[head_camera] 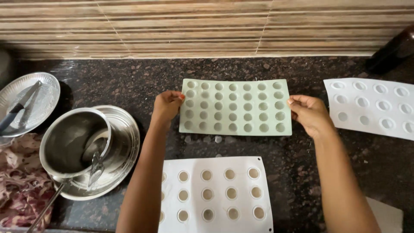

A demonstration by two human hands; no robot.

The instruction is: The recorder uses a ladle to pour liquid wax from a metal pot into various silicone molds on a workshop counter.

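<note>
Hands outstretched, left hand (167, 105) and right hand (307, 113) grip pinching green mould (235, 108) ends

Bare counter strip (142, 82) behind my green mould (235, 107) is passable; white mould (217, 194) blocks near side, second white mould (371, 108) right, steel pot (75, 142) left.

Surface: dark speckled granite countertop (108, 82) | Centre: pale green silicone mould (235, 107) | Near edge: white silicone mould (215, 194) | Right: second white mould (373, 105) | Left: steel plate (123, 146) under a saucepan, smaller steel plate (43, 95), patterned cloth (17, 181)
</note>
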